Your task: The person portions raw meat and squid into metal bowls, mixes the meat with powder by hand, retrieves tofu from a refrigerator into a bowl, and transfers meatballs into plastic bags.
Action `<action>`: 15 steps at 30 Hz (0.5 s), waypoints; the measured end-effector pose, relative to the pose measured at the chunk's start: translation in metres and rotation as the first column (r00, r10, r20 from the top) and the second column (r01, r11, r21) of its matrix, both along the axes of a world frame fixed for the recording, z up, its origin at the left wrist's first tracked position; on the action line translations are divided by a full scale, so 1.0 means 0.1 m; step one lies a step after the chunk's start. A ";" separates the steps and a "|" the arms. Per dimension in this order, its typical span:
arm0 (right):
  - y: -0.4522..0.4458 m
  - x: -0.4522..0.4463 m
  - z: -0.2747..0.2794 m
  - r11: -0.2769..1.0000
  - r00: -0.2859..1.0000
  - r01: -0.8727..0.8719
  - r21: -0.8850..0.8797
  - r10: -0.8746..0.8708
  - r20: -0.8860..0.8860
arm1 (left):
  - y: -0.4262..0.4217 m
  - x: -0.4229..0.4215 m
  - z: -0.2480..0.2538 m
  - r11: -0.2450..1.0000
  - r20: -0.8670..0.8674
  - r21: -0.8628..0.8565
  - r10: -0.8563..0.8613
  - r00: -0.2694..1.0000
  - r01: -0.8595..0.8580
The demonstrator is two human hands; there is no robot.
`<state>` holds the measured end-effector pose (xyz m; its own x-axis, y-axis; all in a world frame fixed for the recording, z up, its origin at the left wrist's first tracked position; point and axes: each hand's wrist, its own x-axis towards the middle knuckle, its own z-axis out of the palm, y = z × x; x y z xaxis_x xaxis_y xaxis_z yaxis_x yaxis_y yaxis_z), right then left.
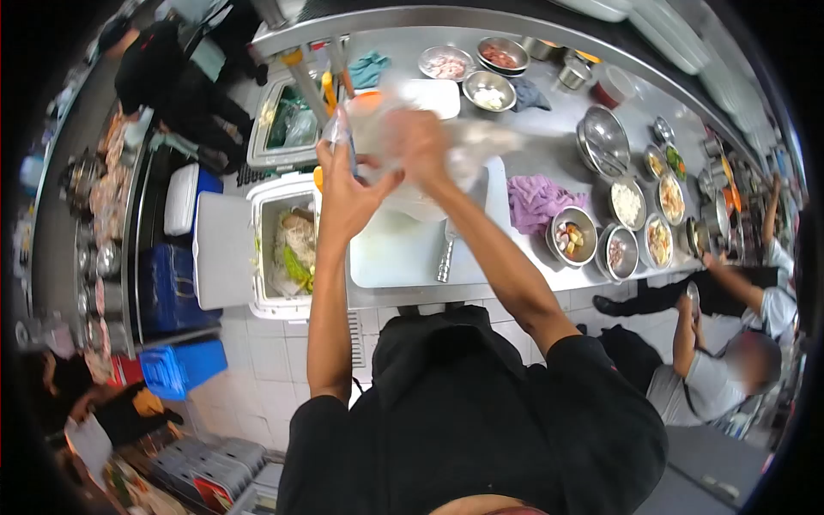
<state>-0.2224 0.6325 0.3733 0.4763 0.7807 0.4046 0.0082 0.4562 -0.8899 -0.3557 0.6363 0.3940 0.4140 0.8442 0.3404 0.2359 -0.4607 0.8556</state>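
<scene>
Above the back left of a white cutting board (390, 257), my left hand (348, 193) is closed around a slim, clear and bluish item (341, 137), perhaps a bottle or a bag's end. Just right of it, my right hand (421, 150) is blurred by motion, with pale, see-through plastic (481, 146) around it; its grip is smeared. On the board's right part lies a knife with a metal handle (445, 257). A purple cloth (541, 202) sits right of the board.
An open white bin (257, 249) with food scraps stands left of the board. Metal bowls of ingredients (627, 202) fill the right side of the steel counter (549, 137). Co-workers stand at the right (721, 378) and back left (167, 77). A shelf edge (481, 21) runs along the back.
</scene>
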 end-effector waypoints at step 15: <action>-0.54 0.91 -0.47 0.959 0.961 0.261 -0.107 -0.269 -0.063 | 0.46 0.09 -1.38 0.917 0.326 -0.157 0.399 0.857 -0.368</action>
